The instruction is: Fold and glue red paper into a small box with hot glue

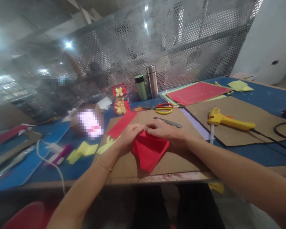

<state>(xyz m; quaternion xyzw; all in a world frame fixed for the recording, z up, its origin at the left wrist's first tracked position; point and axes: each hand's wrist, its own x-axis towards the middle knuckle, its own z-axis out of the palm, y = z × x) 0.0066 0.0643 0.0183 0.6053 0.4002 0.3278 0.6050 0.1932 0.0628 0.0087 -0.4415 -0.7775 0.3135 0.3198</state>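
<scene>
Both hands meet at the far edge of a folded red felt piece [150, 152], which looks like a small open pouch, over the cardboard. My left hand [132, 133] pinches its upper left edge. My right hand [158, 128] is closed on the upper edge close beside it, fingers curled. The fingertips are partly hidden, so the exact grip is hard to see. A flat red strip [122, 124] lies just beyond my left hand, with yellow cut pieces [107, 145] by that wrist. Behind my right hand rests a grey utility-knife-like tool [168, 122].
Scissors [164, 108] with red and yellow handles lie farther back. A yellow glue gun [231, 121] with a black cord sits on cardboard [243, 136] at right. Two flasks [153, 82], decorated red pouches [121, 107] and red sheets [197, 93] stand or lie behind. A white cable [50, 163] crosses the left.
</scene>
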